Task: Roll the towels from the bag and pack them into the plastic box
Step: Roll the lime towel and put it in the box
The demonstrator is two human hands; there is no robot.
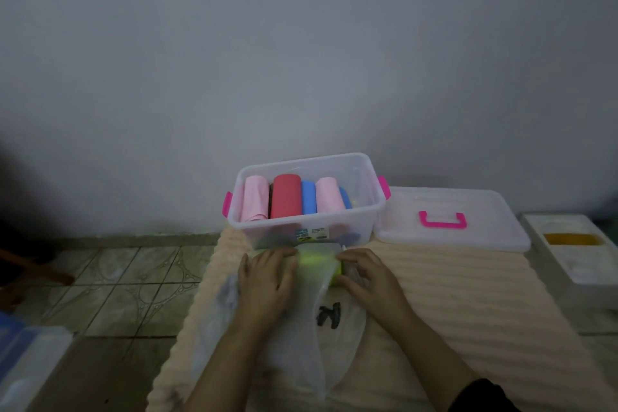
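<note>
A clear plastic box [361,174] with pink latches stands on a cream ribbed mat [451,281]. Inside it lie several rolled towels side by side: pink [255,199], red [286,196], blue [308,197] and another pink [329,194]. In front of the box lies a translucent white plastic bag [294,338] with a yellow-green towel [316,261] showing through it. My left hand [267,278] rests on the bag at the towel's left end. My right hand [364,274] curls its fingers on the bag at the towel's right end.
The box's clear lid [485,204] with a pink handle lies right of the box. A white tray [568,244] with a yellow patch sits at far right. Tiled floor [127,284] spreads to the left, with a blue and clear container [23,365] at bottom left. A grey wall stands behind.
</note>
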